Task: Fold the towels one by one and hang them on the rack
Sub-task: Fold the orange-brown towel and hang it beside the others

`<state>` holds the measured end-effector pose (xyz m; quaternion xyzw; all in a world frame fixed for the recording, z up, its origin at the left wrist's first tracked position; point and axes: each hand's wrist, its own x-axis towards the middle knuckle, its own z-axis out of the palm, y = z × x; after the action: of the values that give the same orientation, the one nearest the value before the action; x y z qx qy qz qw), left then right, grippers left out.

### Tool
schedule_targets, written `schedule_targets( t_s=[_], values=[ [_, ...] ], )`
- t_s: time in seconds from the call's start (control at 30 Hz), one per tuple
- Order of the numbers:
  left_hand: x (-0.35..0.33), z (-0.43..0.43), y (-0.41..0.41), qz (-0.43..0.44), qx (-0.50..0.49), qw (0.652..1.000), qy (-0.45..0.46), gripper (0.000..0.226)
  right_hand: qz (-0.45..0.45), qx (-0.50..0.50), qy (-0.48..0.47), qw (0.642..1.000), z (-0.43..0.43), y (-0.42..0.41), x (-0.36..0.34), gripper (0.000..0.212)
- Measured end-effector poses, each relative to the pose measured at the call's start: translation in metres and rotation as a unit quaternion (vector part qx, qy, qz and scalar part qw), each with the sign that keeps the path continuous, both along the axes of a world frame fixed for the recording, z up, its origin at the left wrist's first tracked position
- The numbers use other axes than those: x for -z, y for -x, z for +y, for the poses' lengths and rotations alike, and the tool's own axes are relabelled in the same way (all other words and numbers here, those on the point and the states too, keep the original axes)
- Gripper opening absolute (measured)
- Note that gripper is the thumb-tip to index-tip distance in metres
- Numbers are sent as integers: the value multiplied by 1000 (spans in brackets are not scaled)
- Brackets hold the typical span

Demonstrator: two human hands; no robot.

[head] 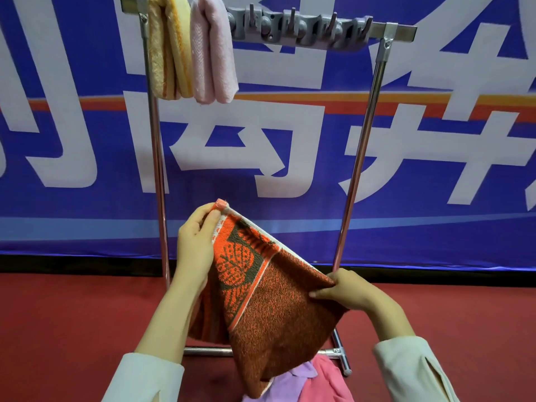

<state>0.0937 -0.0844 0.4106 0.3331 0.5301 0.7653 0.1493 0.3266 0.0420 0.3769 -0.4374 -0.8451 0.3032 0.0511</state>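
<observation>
The orange patterned towel [269,300] hangs stretched between both hands. The left hand [197,239] fingers [213,223] pinch its raised upper corner; the right hand [345,291] fingers [322,293] clamp the lower edge.

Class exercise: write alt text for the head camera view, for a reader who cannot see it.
Two hands hold up an orange and brown patterned towel, the left hand pinching its top corner and the right hand gripping a lower edge. Behind stands a metal rack with a folded yellow towel and a folded pink towel hung on its top bar.
</observation>
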Motion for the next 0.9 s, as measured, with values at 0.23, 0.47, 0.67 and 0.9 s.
schedule_targets(
  t_s=[0.23, 0.47, 0.67, 0.9],
  values=[
    [12, 2, 5, -2, -33, 999, 25, 17, -12, 97, -49, 994, 8, -11, 0, 72],
    [19, 2, 11, -19, -86, 996, 24, 18, 103, 188, -83, 973, 8, -10, -1, 52],
    [22, 4, 12, -24, -106, 994, 27, 16, 135, 212, -97, 963, 9, -11, -4, 59],
    [27, 5, 16, -12, -128, 991, 47, 18, 165, 244, -141, 945, 14, -13, -2, 16]
  ],
)
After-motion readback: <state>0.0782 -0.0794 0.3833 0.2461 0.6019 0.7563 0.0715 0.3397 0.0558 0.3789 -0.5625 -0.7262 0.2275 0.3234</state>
